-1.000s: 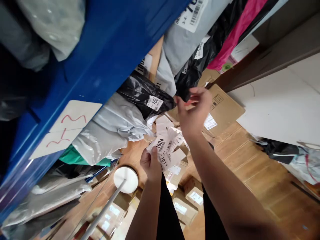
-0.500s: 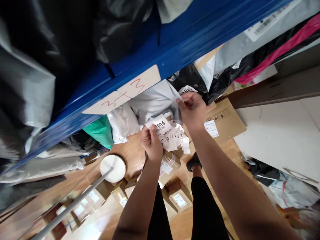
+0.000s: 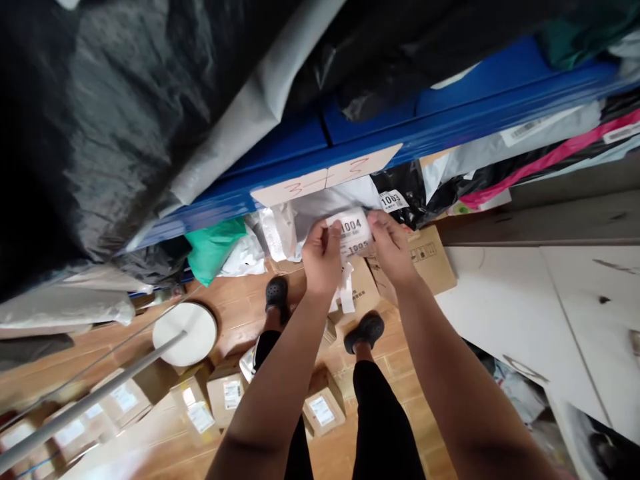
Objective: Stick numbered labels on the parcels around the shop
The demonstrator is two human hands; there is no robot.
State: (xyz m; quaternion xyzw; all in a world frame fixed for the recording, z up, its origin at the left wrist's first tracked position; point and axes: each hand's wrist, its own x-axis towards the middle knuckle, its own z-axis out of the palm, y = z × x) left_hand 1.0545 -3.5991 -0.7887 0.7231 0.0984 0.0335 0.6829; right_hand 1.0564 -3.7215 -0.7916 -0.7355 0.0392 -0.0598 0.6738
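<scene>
My left hand (image 3: 321, 261) pinches the left edge of a strip of white printed labels (image 3: 353, 235), with "1004" on top and "1005" below. Closed fingers of my right hand (image 3: 393, 248) grip the strip's right edge. Its lower part dangles in loose folds between my arms. Behind the strip, a pale grey mailing bag (image 3: 320, 205) lies under the shelf, partly covered by my hands. A black bag (image 3: 411, 190) with a "1003" label (image 3: 393, 200) sits just beyond my right hand.
Above runs a blue shelf beam (image 3: 280, 160) with a handwritten card (image 3: 327, 175), black bags overhanging it. A green bag (image 3: 213, 248) lies left. Cardboard boxes (image 3: 425, 257) stand near my feet and behind. A white round base with a pole (image 3: 187, 333) stands left.
My right hand has left the grey bag and come to the label strip's right edge. The strip is raised and held between both hands. The view has shifted.
</scene>
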